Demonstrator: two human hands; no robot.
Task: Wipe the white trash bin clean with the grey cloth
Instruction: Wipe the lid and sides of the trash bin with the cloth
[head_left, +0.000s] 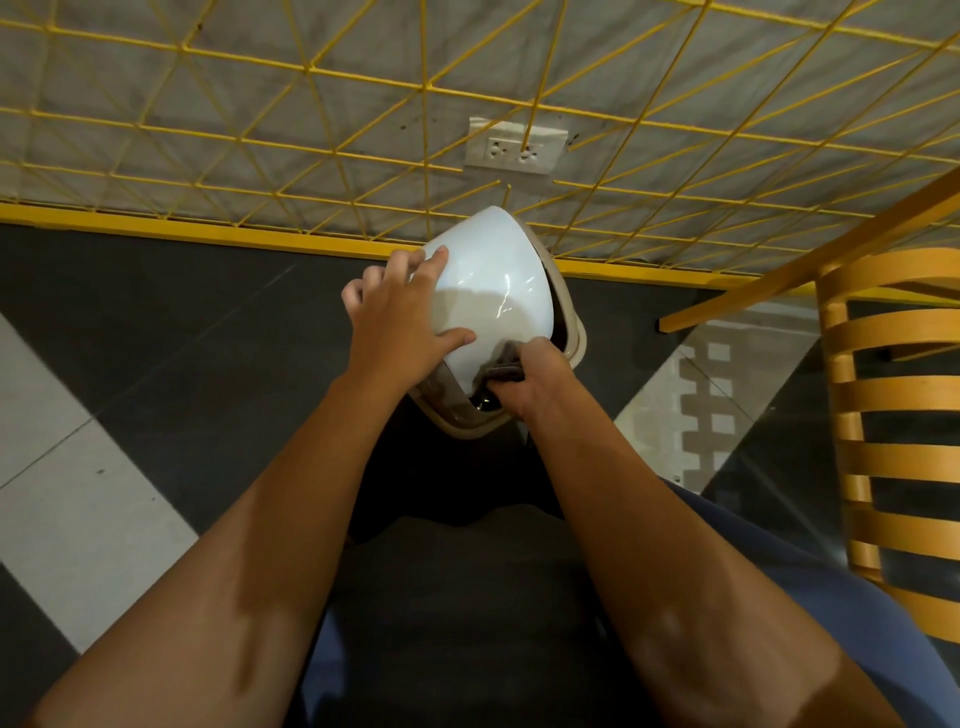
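- The white trash bin (575, 347) stands on the dark floor (156, 338), right against the foot of the yellow wire grid (311, 156) on the wall behind it. The person stands over it, looking nearly straight down.
- Its glossy white lid (488, 280) is tipped up out of level, so a dark gap shows at the near side of the bin's beige rim.
- The left hand (400, 317) lies on the left flank of the lid, its grip wide. Thumb and forefinger rest flat on the plastic, and I can't tell how the other fingers sit at the edge. It looks to be bracing the lid so it can't rock while the other hand rubs.
- The right hand (535, 379) is at the lid's near edge, its grip closed tight on the bunched grey cloth (501, 364).
- The cloth sticks out of the thumb side of that fist and touches the lower lip of the lid, just over the gap. So the working surface sits directly ahead of the knuckles, not under the palm.
- By my reckoning the lid's edge is the part being wiped, and the bin's body is hidden below.
- A wooden slatted chair (893, 415) stands well to the right of the bin, and a wall socket (514, 145) sits behind it.
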